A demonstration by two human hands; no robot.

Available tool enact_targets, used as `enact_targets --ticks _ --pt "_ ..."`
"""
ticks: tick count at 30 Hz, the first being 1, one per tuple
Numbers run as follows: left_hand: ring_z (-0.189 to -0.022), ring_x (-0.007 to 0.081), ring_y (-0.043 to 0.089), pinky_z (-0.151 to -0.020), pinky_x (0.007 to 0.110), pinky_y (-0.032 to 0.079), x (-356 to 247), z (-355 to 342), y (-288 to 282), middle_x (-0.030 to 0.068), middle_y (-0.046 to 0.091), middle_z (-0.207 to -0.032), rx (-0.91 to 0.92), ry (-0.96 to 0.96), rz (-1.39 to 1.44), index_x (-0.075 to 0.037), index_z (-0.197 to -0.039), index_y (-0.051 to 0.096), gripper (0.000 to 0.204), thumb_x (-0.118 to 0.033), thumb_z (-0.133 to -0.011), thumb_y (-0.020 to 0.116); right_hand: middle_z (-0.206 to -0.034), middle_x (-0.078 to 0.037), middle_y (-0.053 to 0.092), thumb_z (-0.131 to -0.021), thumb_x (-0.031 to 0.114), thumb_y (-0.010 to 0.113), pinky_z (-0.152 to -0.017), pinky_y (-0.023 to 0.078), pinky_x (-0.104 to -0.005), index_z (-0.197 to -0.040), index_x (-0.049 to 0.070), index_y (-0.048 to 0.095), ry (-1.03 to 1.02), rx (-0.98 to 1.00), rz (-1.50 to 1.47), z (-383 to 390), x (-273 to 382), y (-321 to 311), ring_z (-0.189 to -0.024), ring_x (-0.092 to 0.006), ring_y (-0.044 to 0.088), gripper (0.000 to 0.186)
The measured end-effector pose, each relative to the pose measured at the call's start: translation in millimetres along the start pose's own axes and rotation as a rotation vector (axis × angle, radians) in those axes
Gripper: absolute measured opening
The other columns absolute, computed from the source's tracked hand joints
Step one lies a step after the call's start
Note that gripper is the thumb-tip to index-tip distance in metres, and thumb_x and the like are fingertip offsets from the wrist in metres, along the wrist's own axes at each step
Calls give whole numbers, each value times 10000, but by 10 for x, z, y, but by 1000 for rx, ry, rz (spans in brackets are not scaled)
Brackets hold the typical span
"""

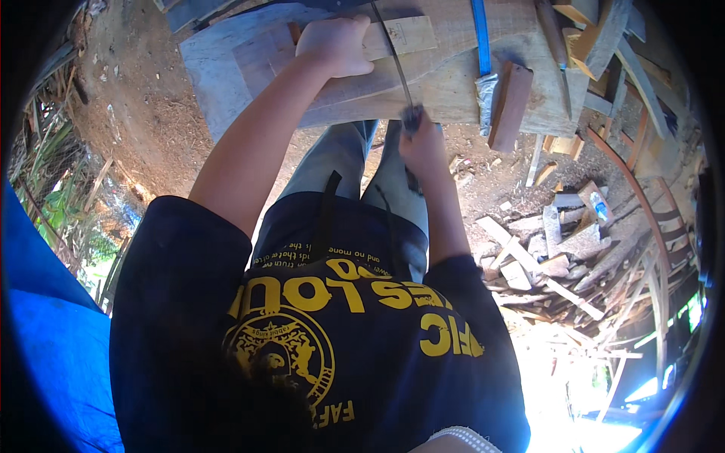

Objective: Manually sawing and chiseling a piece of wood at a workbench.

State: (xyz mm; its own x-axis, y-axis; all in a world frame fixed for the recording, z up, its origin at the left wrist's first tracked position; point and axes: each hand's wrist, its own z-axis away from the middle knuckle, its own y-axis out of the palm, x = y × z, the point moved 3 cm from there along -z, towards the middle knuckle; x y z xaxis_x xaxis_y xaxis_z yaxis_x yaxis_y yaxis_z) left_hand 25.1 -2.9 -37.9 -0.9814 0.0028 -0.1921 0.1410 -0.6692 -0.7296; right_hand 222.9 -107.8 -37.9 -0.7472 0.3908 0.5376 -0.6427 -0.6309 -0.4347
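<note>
Presently, upper centre of frame: one pale board [413,35] on the counter [453,87]; left grip [336,49] atop it, fingers hidden, closure I cannot tell; one apparent saw [398,62] across it, right grip [425,147] wrapped around its handle [412,116]. I'd advise long, straight strokes, board pinned firmly, left grip clear.

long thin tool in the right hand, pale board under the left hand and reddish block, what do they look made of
Long thin tool: probably metal, being dark, slim and stiff-looking; grip too blurred to tell.
Pale board: wood, apparently unpainted, with a dull, light tan surface.
Reddish block: likely wood, matte and brownish; whether stained or naturally coloured, I cannot tell.
</note>
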Motion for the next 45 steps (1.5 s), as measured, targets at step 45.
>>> enact_targets --ticks 45 --pt "-987 285 664 -847 402 518 5 73 -56 129 673 -1054 -92 -18 71 -88 -1149 526 611 -341 -647 767 -1046 -223 588 -812 133 670 -825 518 -459 -1155 15 504 -88 -685 369 -365 -202 -954 -1010 -364 595 399"
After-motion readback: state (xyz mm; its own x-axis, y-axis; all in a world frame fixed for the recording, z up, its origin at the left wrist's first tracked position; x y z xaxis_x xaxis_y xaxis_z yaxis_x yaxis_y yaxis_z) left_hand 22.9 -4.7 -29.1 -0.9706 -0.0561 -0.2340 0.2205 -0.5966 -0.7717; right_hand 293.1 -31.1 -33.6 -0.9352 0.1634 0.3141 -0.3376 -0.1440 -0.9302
